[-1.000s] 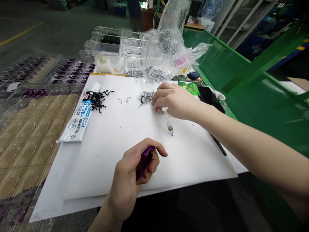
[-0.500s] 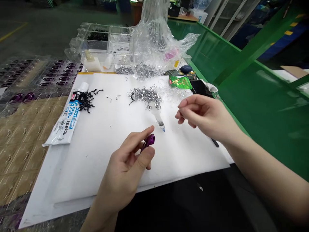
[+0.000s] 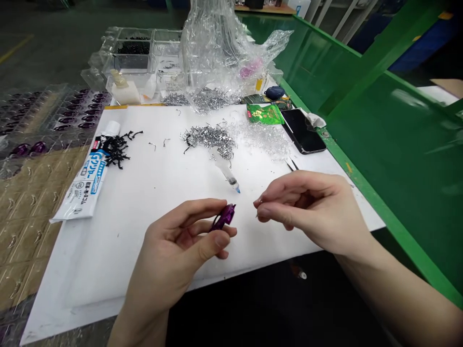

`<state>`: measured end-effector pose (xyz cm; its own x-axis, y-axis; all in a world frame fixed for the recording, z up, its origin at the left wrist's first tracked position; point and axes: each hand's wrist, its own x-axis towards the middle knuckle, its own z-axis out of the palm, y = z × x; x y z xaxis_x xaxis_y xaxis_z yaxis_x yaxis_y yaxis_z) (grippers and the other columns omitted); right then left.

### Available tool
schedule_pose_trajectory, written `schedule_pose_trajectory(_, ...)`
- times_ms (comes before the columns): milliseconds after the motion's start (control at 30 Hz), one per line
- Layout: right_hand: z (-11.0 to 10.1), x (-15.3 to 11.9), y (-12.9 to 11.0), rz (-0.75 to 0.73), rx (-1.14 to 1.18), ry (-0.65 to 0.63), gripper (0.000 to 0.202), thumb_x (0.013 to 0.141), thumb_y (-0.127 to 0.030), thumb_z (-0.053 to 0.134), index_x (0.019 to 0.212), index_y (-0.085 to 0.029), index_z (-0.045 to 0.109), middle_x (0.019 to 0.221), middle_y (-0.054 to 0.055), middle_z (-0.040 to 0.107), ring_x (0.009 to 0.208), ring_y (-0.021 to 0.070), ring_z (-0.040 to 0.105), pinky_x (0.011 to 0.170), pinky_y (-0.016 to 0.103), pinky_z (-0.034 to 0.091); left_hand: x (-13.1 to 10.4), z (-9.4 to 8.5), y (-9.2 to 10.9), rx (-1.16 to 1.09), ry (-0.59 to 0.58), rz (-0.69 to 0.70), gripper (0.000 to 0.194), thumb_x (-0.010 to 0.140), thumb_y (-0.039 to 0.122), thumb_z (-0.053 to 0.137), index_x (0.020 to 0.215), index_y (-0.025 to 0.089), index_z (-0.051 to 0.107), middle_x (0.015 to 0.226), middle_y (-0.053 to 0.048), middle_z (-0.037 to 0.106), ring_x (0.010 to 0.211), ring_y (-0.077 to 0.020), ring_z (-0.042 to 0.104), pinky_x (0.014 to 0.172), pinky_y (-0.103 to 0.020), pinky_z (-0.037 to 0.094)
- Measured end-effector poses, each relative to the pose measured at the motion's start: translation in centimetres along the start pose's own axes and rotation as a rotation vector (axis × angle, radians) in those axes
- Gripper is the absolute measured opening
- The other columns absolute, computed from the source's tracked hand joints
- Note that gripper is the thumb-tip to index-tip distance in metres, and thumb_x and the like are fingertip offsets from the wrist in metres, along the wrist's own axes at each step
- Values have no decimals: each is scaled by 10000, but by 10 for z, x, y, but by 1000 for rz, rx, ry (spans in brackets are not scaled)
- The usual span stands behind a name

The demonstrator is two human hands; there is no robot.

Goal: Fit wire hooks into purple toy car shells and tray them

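Note:
My left hand (image 3: 188, 241) pinches a shiny purple part (image 3: 224, 217), curved and glossy, between thumb and fingers. A short gap to its right, my right hand (image 3: 307, 207) is closed in a pinch; a tiny silvery piece (image 3: 260, 201) shows at the fingertips, too small to name exactly. Beyond the hands, a clear syringe-like tube with a blue tip (image 3: 233, 184) lies on the white sheet (image 3: 144, 231). Behind it is a heap of small silvery metal pieces (image 3: 211, 137). Tweezers (image 3: 292, 165) lie partly hidden behind my right hand.
On the left lie a glue tube (image 3: 85, 185) and a pile of black pieces (image 3: 116, 153). Trays of purple parts (image 3: 77, 113) stand farther left. Clear plastic bags (image 3: 217, 53), a green packet (image 3: 265, 114) and a phone (image 3: 304, 131) are at the back. A green rail (image 3: 347, 125) borders the right.
My right hand has come lower, nearer the purple part, and a tiny silvery piece now shows at its fingertips. The left hand has tilted the purple part slightly. The view has shifted.

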<state>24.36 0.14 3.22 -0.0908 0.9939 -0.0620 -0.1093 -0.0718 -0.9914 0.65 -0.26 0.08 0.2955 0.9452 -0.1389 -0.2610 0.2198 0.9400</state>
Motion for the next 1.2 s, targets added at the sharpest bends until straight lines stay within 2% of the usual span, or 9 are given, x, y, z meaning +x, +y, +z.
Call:
schedule_pose_trajectory(100,3,0,2,8,63,-30,275,746,-96,1013,880,-304,892,859,-12,864,764,164,847,648,153,661,-1,2,-2,53,57,40,375,797,150,1007,1100,351,911,1103,5,895,987,-182,866,845,-179,710)
schedule_pose_trajectory(167,5,0,6,28,155,-57,258,826,-124,972,943,-339,891,879,-32,867,794,160,852,621,146,644,-2,5,-3,81,127,88,434,758,100,1016,1103,341,912,1109,8,897,998,-176,864,911,-191,704)
schedule_pose_trajectory(267,12,0,13,34,232,-51,256,889,-158,936,1018,-374,888,858,-43,859,832,161,851,570,146,603,-2,10,-3,130,205,143,414,755,75,1002,1071,327,916,1068,17,896,953,-167,861,890,-203,715)
schedule_pose_trajectory(433,30,0,19,29,232,24,276,747,-164,1033,900,-348,896,839,-32,851,819,195,846,742,249,710,1,13,-1,152,225,155,401,734,57,1002,1028,314,909,1021,33,890,956,-171,855,875,-209,716)
schedule_pose_trajectory(533,37,0,17,-5,159,80,285,698,-172,1061,855,-346,898,864,-19,857,833,221,851,785,290,738,2,13,-1,165,221,176,400,744,56,998,1038,311,905,1025,32,888,968,-164,852,871,-196,708)
schedule_pose_trajectory(833,42,-10,17,-126,-60,191,284,736,-214,1049,921,-381,912,917,-10,866,804,239,842,749,329,755,-1,11,-5,194,236,226,409,772,66,992,1064,339,902,1042,58,884,970,-126,837,900,-163,683)
schedule_pose_trajectory(933,39,-9,15,-124,-111,115,255,788,-211,1016,958,-372,915,948,-9,870,831,221,839,762,294,741,-1,10,-5,169,207,208,460,751,37,996,1062,363,904,1039,75,884,972,-109,833,901,-134,667)
schedule_pose_trajectory(1067,26,-2,8,-85,-161,-99,201,854,-226,966,1026,-307,899,992,17,863,879,215,826,796,292,726,-3,8,-3,127,145,166,511,725,-7,993,1054,374,907,1040,76,882,976,-116,828,900,-135,662)
schedule_pose_trajectory(1200,12,7,-3,41,-183,-278,187,837,-254,977,971,-243,847,967,20,843,853,202,819,802,277,712,-6,5,-2,160,83,143,478,743,24,994,1079,354,910,1037,39,881,936,-139,819,863,-164,670)
